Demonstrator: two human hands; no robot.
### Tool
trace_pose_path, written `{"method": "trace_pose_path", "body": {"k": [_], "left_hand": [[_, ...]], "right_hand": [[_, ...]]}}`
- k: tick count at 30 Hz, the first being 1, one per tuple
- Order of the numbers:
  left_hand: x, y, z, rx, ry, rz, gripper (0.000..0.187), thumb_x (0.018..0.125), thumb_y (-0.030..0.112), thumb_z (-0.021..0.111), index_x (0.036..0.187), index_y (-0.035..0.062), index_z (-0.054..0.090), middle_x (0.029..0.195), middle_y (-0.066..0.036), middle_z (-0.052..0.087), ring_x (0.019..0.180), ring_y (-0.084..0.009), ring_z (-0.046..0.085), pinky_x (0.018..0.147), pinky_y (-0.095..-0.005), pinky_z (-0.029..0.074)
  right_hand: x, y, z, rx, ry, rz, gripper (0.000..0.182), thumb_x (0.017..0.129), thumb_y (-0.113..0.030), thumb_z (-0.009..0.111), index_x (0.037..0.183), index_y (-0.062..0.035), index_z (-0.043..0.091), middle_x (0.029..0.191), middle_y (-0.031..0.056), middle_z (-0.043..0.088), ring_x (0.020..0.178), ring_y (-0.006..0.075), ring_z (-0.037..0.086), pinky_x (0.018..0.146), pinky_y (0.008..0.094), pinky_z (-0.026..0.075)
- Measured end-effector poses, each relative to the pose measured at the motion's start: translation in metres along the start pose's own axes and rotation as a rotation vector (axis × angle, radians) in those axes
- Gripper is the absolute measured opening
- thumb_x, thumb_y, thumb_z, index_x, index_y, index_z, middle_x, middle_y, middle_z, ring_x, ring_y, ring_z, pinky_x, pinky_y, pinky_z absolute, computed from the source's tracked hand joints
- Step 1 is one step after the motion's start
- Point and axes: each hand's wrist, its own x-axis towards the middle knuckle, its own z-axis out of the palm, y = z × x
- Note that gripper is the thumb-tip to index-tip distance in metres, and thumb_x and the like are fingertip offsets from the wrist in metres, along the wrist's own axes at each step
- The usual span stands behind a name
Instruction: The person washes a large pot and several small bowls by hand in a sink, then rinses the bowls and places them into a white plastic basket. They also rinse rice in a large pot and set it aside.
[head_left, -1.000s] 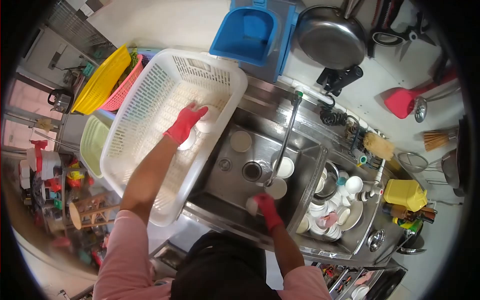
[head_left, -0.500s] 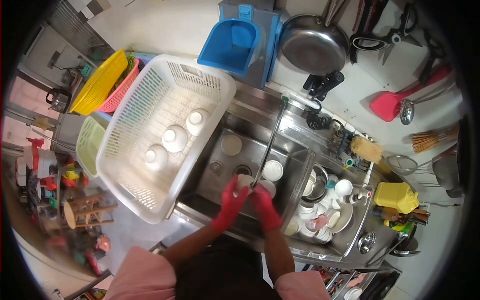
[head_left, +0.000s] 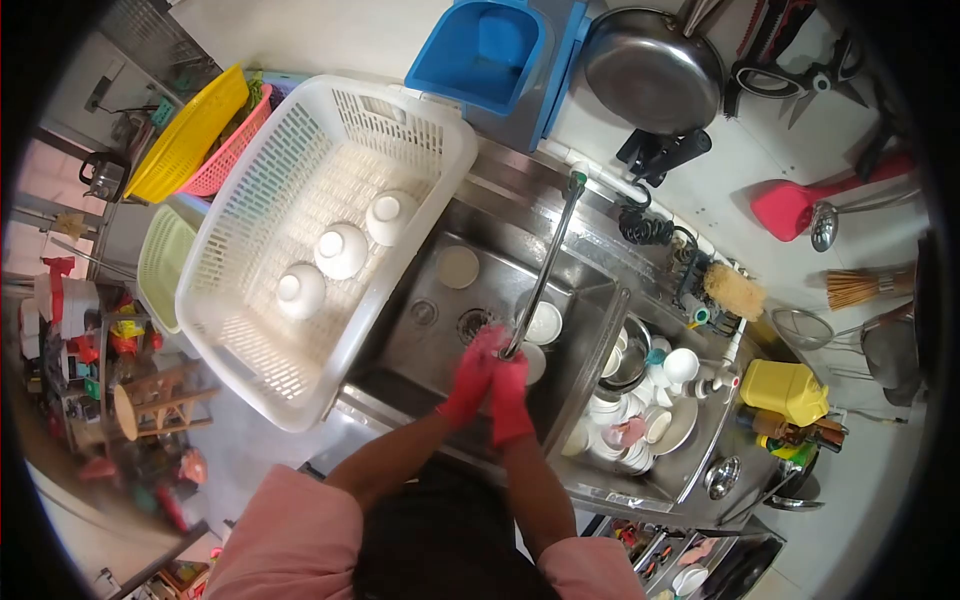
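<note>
Both my hands wear red rubber gloves and are close together under the tap spout (head_left: 545, 270), over the sink basin (head_left: 410, 345). My left hand (head_left: 480, 368) has its fingers bunched and blurred near the running water. My right hand (head_left: 509, 385) is closed beside it, right under the spout's end. What lies between them is hidden. A white bowl (head_left: 543, 323) and another white bowl (head_left: 532, 364) sit in the basin just right of my hands. A third bowl (head_left: 458, 267) stands farther back, beyond the drain (head_left: 475, 325).
Left of the sink, a large white basket (head_left: 215, 300) holds three upturned white bowls (head_left: 341, 251). The right basin contains a metal pot (head_left: 630, 365) and piled dishes (head_left: 625, 432). A yellow jug (head_left: 785, 392) stands farther right. A frying pan (head_left: 655, 75) hangs on the wall.
My hands have drawn together under the spout. The white bowl seen between them earlier no longer shows, and the drain is uncovered to view. The whole view has shifted slightly.
</note>
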Motion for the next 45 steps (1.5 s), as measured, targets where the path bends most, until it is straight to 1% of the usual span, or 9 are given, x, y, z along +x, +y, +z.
{"method": "trace_pose_path", "body": {"k": [4, 9, 12, 15, 18, 25, 37, 42, 45], "left_hand": [[-0.011, -0.055, 0.027, -0.791, -0.012, -0.724, 0.034, 0.092, 0.015, 0.060, 0.126, 0.0069, 0.061, 0.118, -0.010, 0.068, 0.109, -0.0285, 0.065, 0.092, -0.0390, 0.053], [-0.029, -0.090, -0.006, -0.001, -0.577, -0.284, 0.037, 0.094, 0.021, 0.061, 0.129, 0.0075, 0.059, 0.120, -0.009, 0.067, 0.109, -0.0268, 0.065, 0.094, -0.0383, 0.052], [-0.008, -0.081, -0.016, 0.166, -0.691, -0.125, 0.039, 0.096, 0.027, 0.061, 0.130, 0.0071, 0.059, 0.121, -0.008, 0.067, 0.110, -0.0237, 0.064, 0.095, -0.0370, 0.051], [0.010, -0.075, -0.013, -1.035, -0.488, -0.872, 0.046, 0.098, 0.036, 0.059, 0.132, 0.0057, 0.056, 0.121, -0.009, 0.066, 0.112, -0.0220, 0.061, 0.098, -0.0362, 0.049], [0.022, -0.031, -0.016, -1.011, -0.163, -0.862, 0.055, 0.097, 0.045, 0.057, 0.136, 0.0062, 0.051, 0.127, -0.011, 0.061, 0.116, -0.0253, 0.058, 0.102, -0.0395, 0.045], [0.028, -0.039, -0.028, -1.691, -0.372, -1.185, 0.051, 0.098, 0.045, 0.056, 0.132, 0.0074, 0.053, 0.131, -0.012, 0.055, 0.120, -0.0233, 0.055, 0.100, -0.0411, 0.047], [0.029, -0.011, -0.046, -1.556, -0.606, -1.327, 0.063, 0.096, 0.060, 0.045, 0.132, 0.0087, 0.054, 0.130, -0.014, 0.059, 0.117, -0.0288, 0.059, 0.099, -0.0508, 0.048], [0.007, -0.048, -0.010, -0.898, -0.517, -0.365, 0.067, 0.096, 0.061, 0.046, 0.133, 0.0064, 0.052, 0.129, -0.018, 0.059, 0.118, -0.0316, 0.059, 0.101, -0.0486, 0.047], [0.021, -0.063, -0.019, -1.154, -0.483, -0.898, 0.066, 0.096, 0.061, 0.046, 0.132, 0.0060, 0.052, 0.121, -0.017, 0.063, 0.112, -0.0309, 0.061, 0.099, -0.0459, 0.049]], "right_hand": [[0.008, -0.013, -0.001, -0.222, -0.030, 0.115, 0.040, 0.101, -0.036, 0.050, 0.108, -0.0004, 0.066, 0.100, 0.0225, 0.068, 0.096, 0.0360, 0.067, 0.080, 0.0450, 0.051], [-0.034, -0.021, 0.017, -0.945, -0.310, -0.775, 0.036, 0.097, -0.025, 0.055, 0.128, -0.0060, 0.058, 0.116, 0.0174, 0.065, 0.100, 0.0353, 0.066, 0.078, 0.0447, 0.055], [-0.039, -0.072, 0.020, -1.204, -0.444, -0.671, 0.040, 0.099, -0.029, 0.050, 0.131, -0.0060, 0.055, 0.120, 0.0223, 0.062, 0.104, 0.0410, 0.063, 0.081, 0.0477, 0.054], [-0.028, -0.067, 0.020, -1.093, -0.440, -0.624, 0.040, 0.098, -0.030, 0.051, 0.131, -0.0083, 0.056, 0.119, 0.0223, 0.063, 0.097, 0.0447, 0.064, 0.081, 0.0500, 0.054], [-0.022, -0.063, 0.019, -0.909, -0.304, -0.024, 0.044, 0.097, -0.029, 0.051, 0.138, -0.0127, 0.051, 0.127, 0.0216, 0.059, 0.111, 0.0386, 0.060, 0.093, 0.0503, 0.048], [-0.006, -0.036, -0.019, -0.712, -0.817, -0.244, 0.042, 0.095, -0.029, 0.053, 0.132, -0.0101, 0.054, 0.123, 0.0212, 0.063, 0.111, 0.0384, 0.063, 0.092, 0.0462, 0.052], [0.040, 0.019, -0.014, -1.077, -0.536, 0.193, 0.039, 0.097, -0.032, 0.048, 0.124, -0.0067, 0.060, 0.120, 0.0189, 0.064, 0.109, 0.0312, 0.063, 0.088, 0.0407, 0.052], [0.018, -0.033, 0.003, -0.804, -0.468, 0.113, 0.044, 0.096, -0.037, 0.048, 0.126, -0.0065, 0.059, 0.115, 0.0239, 0.065, 0.109, 0.0365, 0.064, 0.091, 0.0448, 0.050], [-0.012, -0.051, 0.005, -0.621, -0.605, 0.074, 0.045, 0.096, -0.040, 0.049, 0.126, -0.0073, 0.059, 0.106, 0.0251, 0.067, 0.100, 0.0388, 0.067, 0.088, 0.0481, 0.050]]}}
